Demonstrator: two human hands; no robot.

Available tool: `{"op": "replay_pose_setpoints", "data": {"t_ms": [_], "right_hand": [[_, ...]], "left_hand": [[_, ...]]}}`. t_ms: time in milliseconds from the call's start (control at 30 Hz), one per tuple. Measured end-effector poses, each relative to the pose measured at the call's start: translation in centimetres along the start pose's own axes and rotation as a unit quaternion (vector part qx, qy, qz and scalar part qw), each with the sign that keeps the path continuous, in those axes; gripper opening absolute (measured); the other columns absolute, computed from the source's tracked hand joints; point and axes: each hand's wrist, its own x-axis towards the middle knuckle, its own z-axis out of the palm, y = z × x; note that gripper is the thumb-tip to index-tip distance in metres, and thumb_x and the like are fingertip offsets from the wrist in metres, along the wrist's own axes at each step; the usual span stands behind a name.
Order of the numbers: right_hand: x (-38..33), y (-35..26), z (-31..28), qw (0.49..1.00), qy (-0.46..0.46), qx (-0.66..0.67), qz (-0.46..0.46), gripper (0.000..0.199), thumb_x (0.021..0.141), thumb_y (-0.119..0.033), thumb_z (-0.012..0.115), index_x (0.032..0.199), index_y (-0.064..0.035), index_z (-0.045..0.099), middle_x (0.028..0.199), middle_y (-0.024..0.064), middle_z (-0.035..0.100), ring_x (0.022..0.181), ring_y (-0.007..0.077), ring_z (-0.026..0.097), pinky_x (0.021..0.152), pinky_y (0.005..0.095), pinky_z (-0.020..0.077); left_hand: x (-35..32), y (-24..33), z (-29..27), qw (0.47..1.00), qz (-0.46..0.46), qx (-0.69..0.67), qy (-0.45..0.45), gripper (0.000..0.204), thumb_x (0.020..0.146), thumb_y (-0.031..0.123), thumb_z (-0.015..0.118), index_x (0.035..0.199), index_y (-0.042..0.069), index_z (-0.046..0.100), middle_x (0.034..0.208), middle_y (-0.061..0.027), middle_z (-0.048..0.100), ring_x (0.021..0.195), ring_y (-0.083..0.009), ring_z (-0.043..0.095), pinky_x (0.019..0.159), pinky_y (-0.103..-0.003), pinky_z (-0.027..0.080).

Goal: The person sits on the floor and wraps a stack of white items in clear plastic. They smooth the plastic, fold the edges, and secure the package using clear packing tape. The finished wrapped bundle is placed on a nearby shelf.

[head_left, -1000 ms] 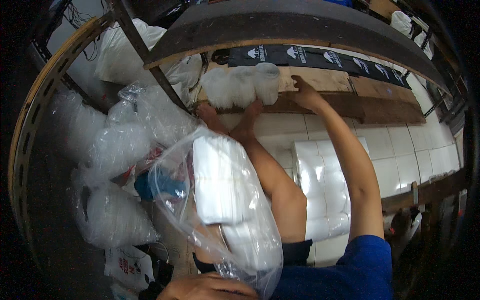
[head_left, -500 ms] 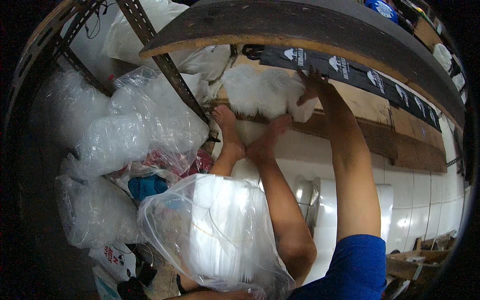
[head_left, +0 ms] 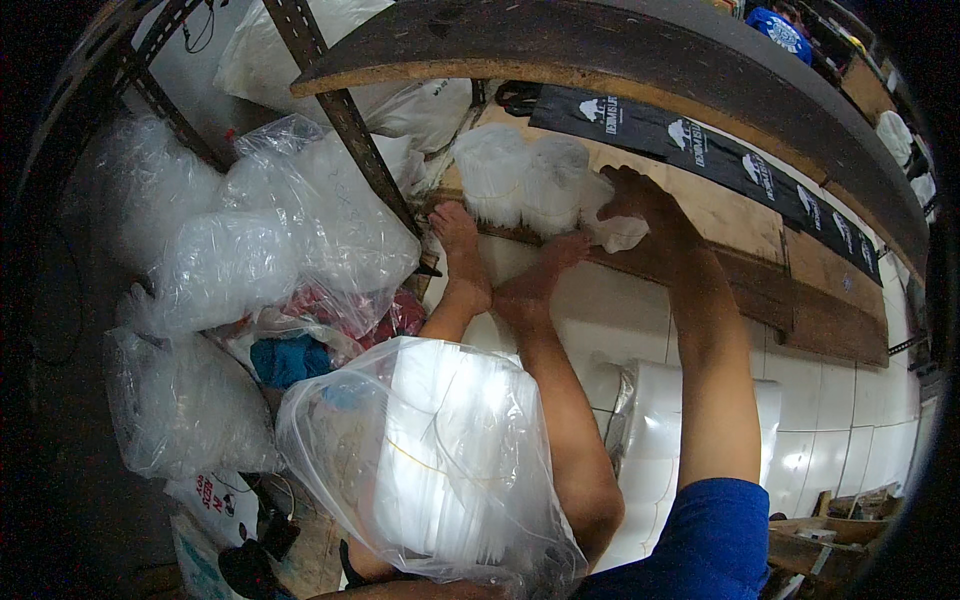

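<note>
Rounded, translucent bundle tilts far off, right hand curled round it; left hand, cropped near, has indiscernible fingers.

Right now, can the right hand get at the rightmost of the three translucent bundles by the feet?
Most likely yes: the right hand is right at the rightmost bundle, its fingers apparently touching it, with nothing visible between them. The nearest foot lies on the bundle's other side.
</note>
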Motion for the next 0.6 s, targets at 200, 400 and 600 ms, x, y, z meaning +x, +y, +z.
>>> {"op": "replay_pose_setpoints", "data": {"t_ms": [200, 400, 600], "right_hand": [[-4.0, 0.7, -0.3, 0.993, 0.044, 0.095, 0.059, 0.077, 0.072, -0.029, 0.079, 0.137, -0.0083, 0.045, 0.128, 0.0174, 0.057, 0.118, 0.0336, 0.055, 0.099, 0.0429, 0.0461], [-13.2, 5.4, 1.4, 0.914, 0.173, 0.344, 0.126, 0.080, 0.078, -0.033, 0.076, 0.142, -0.0038, 0.038, 0.132, 0.0203, 0.053, 0.118, 0.0322, 0.055, 0.093, 0.0408, 0.0481], [-27.8, 4.8, -2.1, 0.842, 0.262, 0.458, 0.113, 0.070, 0.086, -0.024, 0.071, 0.142, -0.0013, 0.035, 0.131, 0.0185, 0.052, 0.113, 0.0310, 0.056, 0.093, 0.0386, 0.0463]], "left_hand": [[0.3, 2.6, 0.6, 1.000, 0.018, 0.008, 0.015, 0.030, 0.093, 0.019, 0.061, 0.118, 0.002, 0.061, 0.109, -0.0162, 0.064, 0.097, -0.0354, 0.061, 0.078, -0.043, 0.049], [-1.0, 3.9, 4.4, 0.994, 0.084, 0.041, 0.056, 0.032, 0.091, 0.010, 0.061, 0.122, 0.003, 0.060, 0.107, -0.0145, 0.065, 0.089, -0.0351, 0.062, 0.072, -0.043, 0.048], [-1.4, 7.1, 5.6, 0.992, 0.078, 0.093, -0.019, 0.040, 0.096, 0.018, 0.055, 0.133, 0.004, 0.053, 0.110, -0.0110, 0.059, 0.086, -0.0201, 0.063, 0.078, -0.041, 0.047]]}}
